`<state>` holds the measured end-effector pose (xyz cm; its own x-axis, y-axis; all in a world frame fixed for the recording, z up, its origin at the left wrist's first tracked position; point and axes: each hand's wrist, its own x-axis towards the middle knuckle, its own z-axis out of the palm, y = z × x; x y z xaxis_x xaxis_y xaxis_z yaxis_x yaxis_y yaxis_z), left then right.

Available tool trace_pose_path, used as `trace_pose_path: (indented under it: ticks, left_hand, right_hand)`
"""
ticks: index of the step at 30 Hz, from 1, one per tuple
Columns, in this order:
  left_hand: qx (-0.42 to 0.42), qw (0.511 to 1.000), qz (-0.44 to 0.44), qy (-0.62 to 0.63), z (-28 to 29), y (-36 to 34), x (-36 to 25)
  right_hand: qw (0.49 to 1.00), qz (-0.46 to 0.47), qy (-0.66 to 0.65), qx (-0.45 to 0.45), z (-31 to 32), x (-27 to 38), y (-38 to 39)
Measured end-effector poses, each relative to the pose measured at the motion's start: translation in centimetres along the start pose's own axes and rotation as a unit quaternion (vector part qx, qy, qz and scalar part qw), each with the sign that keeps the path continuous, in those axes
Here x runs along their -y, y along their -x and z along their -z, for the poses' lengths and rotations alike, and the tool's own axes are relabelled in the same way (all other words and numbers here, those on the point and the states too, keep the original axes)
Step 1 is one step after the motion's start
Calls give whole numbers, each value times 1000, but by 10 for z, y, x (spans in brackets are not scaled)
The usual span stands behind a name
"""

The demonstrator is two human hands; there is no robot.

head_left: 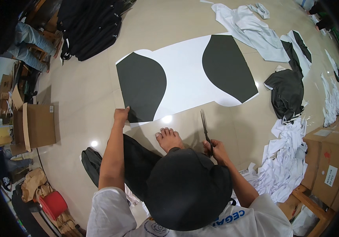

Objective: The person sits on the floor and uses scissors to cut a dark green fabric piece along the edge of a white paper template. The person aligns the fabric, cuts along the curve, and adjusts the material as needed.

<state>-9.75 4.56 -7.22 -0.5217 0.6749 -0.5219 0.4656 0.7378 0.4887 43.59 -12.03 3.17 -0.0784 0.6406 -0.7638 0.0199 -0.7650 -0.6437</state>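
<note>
A large white sheet (pixel 183 75) lies flat on the tiled floor, with a dark grey curved panel on its left (pixel 142 87) and another dark panel (pixel 229 67) on its right. At its near left corner my left hand (pixel 121 115) pinches the edge of the sheet. My right hand (pixel 215 150) is closed round the handles of a pair of scissors (pixel 205 124), whose blades point away from me, just short of the sheet's near edge. Between my hands my bare foot (pixel 169 139) rests on the floor, below my bent knee (pixel 187 189) in dark cloth.
Black garments (pixel 90 27) lie at the far left, white cloth (pixel 250 29) at the far right. A dark cloth piece (pixel 286 93) and a heap of white scraps (pixel 284 162) lie to the right, beside a cardboard box (pixel 329 158). An opened carton (pixel 39 124) stands left, near a red container (pixel 53 205).
</note>
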Motion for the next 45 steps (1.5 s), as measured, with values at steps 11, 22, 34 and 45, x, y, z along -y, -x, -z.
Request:
trace_pose_path:
  ticks: [11,22,34,45]
  left_hand:
    - [-21,829,243,503,-75,126,-12]
    - [250,798,209,507,-143,190,-90]
    - [169,847,179,472,-154,209,-114]
    - [168,839,174,487,-157,206,-112]
  right_hand:
    - [996,-24,-5,86,-63,5,-43]
    - [996,-16,-13,87,-97,30,-57]
    - [999,-12,-9,46,-109,16,-70]
    - [999,-26,-14,25,-112,22,-64]
